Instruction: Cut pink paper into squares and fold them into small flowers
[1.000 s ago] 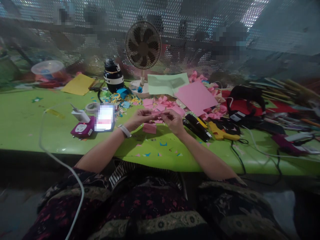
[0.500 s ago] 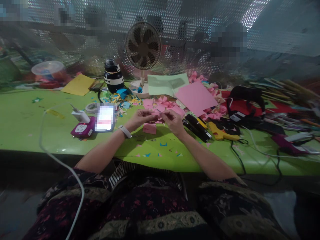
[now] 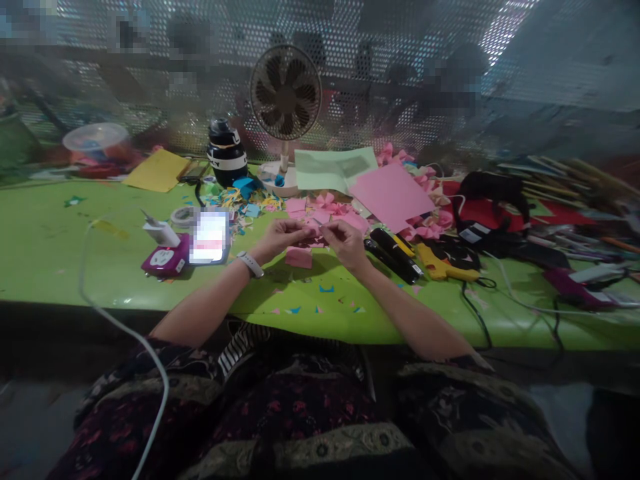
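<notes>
My left hand (image 3: pixel 284 240), with a white band on its wrist, pinches a small piece of pink paper (image 3: pixel 314 231). Close by on the right, my right hand (image 3: pixel 347 245) is closed at the fingertips, where a thin pale tip shows; what it belongs to is too small to name. Under and beyond the fingers lie cut and folded pink paper pieces (image 3: pixel 326 200). A pink paper square (image 3: pixel 299 258) rests on the green table (image 3: pixel 270 290) just below my left fingers. The black stapler (image 3: pixel 394 256) lies right of my right hand.
A small fan (image 3: pixel 286 93) and a dark bottle (image 3: pixel 227 153) stand behind. Left are a lit phone (image 3: pixel 210 237) and a purple power socket (image 3: pixel 167 260). On the right lie a yellow-and-black tool (image 3: pixel 447 260), cables and paper strips. Pink sheets (image 3: pixel 394 198) lie behind the stapler.
Both hands stay almost in the same place, fingertips still close together at the pink paper. Nothing else on the table has visibly moved.
</notes>
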{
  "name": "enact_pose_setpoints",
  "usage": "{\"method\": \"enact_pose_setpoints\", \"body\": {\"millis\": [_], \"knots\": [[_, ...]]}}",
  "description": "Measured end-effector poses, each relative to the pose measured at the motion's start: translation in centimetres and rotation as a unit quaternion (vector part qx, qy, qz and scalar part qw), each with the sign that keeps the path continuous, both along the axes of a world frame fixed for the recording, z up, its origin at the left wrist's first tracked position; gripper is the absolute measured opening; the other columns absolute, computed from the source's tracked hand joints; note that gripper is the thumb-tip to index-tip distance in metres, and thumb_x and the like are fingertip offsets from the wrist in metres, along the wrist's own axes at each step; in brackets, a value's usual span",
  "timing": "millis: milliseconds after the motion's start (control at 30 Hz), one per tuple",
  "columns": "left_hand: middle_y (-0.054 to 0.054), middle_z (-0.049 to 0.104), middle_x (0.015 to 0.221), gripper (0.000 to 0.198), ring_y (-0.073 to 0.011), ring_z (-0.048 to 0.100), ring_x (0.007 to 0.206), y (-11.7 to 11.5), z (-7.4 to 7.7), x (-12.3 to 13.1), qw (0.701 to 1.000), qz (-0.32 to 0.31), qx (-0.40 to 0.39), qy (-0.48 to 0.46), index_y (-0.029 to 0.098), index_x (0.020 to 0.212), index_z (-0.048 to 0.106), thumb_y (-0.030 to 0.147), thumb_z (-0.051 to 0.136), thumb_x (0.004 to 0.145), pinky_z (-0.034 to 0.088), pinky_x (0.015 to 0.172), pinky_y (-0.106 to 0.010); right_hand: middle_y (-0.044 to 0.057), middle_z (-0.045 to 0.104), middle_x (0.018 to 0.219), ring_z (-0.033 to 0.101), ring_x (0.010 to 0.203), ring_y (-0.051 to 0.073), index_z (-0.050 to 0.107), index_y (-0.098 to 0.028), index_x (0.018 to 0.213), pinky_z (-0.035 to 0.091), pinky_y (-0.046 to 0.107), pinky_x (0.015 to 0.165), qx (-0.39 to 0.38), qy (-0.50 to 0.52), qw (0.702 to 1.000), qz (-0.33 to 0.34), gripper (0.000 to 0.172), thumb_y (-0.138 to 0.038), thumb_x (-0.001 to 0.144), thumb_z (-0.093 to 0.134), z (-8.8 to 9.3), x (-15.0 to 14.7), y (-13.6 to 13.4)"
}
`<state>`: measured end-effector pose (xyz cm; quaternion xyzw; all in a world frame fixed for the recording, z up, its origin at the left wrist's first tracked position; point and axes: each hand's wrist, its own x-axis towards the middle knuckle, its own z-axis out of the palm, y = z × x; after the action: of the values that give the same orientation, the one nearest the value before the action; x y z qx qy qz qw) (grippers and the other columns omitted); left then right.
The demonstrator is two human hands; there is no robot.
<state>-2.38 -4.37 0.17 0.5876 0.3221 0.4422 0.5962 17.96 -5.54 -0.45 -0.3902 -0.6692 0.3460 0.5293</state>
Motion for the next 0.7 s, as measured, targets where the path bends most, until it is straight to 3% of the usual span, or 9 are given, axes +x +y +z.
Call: {"method": "enact_pose_setpoints", "body": {"millis": [367, 600, 700], "knots": [[-0.01, 0.081, 0.095, 0.043, -0.0202, 0.078, 0.092, 0.16, -0.34, 0.11, 1.0, -0.002, 0.018, -0.006, 0.013, 0.097, 0.078, 0.05, 0.088, 0.076, 0.062, 0.089, -0.037, 0.002, 0.065, 0.076, 0.06, 0.069, 0.017, 0.066, -0.022, 0.085, 0.054, 0.033, 0.065, 0.007, -0.011, 1.0, -0.013, 0.046, -0.067, 0.082, 0.074, 0.13, -0.04, -0.04], [-0.011, 0.081, 0.096, 0.041, -0.0196, 0.078, 0.089, 0.55, -0.77, 0.26, 0.998, 0.007, 0.054, 0.014, 0.011, 0.099, 0.078, 0.048, 0.085, 0.081, 0.064, 0.089, -0.039, 0.004, 0.067, 0.092, 0.065, 0.077, 0.018, 0.059, -0.025, 0.1, 0.057, 0.032, 0.067, -0.053, 0.003, 0.999, 0.013, 0.052, -0.066, 0.077, 0.08, 0.51, 0.29, 0.11], [-0.011, 0.08, 0.092, 0.042, -0.0192, 0.078, 0.087, 0.72, -0.79, 0.28, 0.998, -0.003, 0.059, 0.018, 0.011, 0.097, 0.078, 0.047, 0.087, 0.079, 0.064, 0.088, -0.038, 0.001, 0.065, 0.084, 0.064, 0.071, 0.017, 0.058, -0.025, 0.096, 0.057, 0.032, 0.063, -0.086, -0.004, 0.995, 0.042, 0.057, -0.071, 0.072, 0.082, 0.37, 0.37, 0.34]]}}
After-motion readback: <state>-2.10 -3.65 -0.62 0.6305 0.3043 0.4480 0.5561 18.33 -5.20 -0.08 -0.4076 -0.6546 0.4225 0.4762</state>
